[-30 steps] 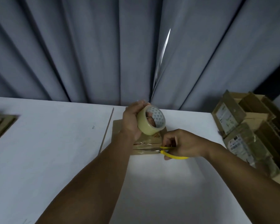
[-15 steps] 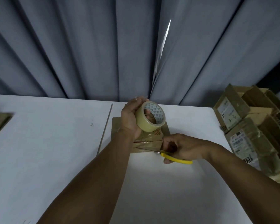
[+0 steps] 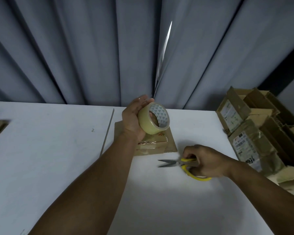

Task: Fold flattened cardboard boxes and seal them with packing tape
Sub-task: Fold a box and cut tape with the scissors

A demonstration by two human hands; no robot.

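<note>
Bare white table (image 3: 49,167) lies open left of the cardboard box (image 3: 153,147); stacked boxes (image 3: 261,133) block the right.

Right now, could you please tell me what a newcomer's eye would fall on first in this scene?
Most likely the roll of clear packing tape that the left hand holds above a small taped cardboard box at mid-table. Next, the yellow-handled scissors in the right hand, blades slightly open, just in front of the box, to its right.
</note>
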